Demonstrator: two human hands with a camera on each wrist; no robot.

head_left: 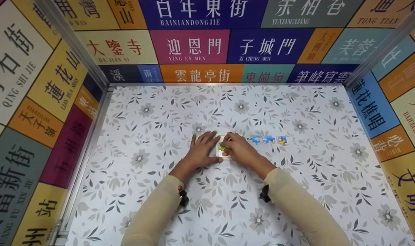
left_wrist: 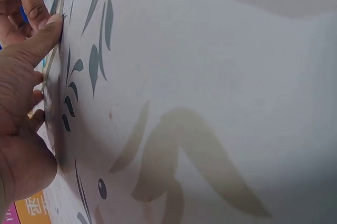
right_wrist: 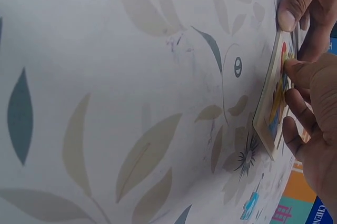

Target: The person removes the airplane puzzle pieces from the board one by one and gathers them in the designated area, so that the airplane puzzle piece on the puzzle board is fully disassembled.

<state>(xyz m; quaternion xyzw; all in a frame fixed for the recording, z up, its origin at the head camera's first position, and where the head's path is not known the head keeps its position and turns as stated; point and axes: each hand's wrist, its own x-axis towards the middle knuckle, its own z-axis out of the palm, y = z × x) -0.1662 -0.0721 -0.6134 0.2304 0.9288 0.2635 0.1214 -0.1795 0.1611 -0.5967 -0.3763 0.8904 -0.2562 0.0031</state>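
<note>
A small wooden jigsaw puzzle board [right_wrist: 267, 109] with a pale frame and a colourful picture lies on the table between both hands. My left hand [head_left: 201, 150] rests at its left side, fingers spread and thumb [right_wrist: 287, 20] touching the near corner. Over the board, my right hand [head_left: 242, 149] bends its fingers down and pinches a puzzle piece [right_wrist: 286, 83] against the picture. That piece is mostly hidden by the fingertips. In the left wrist view, the left hand [left_wrist: 23, 92] shows from the side and the board is seen almost edge-on.
To the right of the board lie loose puzzle pieces in a row: a blue one [head_left: 255, 139], another blue one [head_left: 269, 139] and a multicoloured one [head_left: 282, 140]. The table [head_left: 153, 194] has a leaf-and-flower cover. Panels with printed characters [head_left: 190, 46] stand around its back and sides.
</note>
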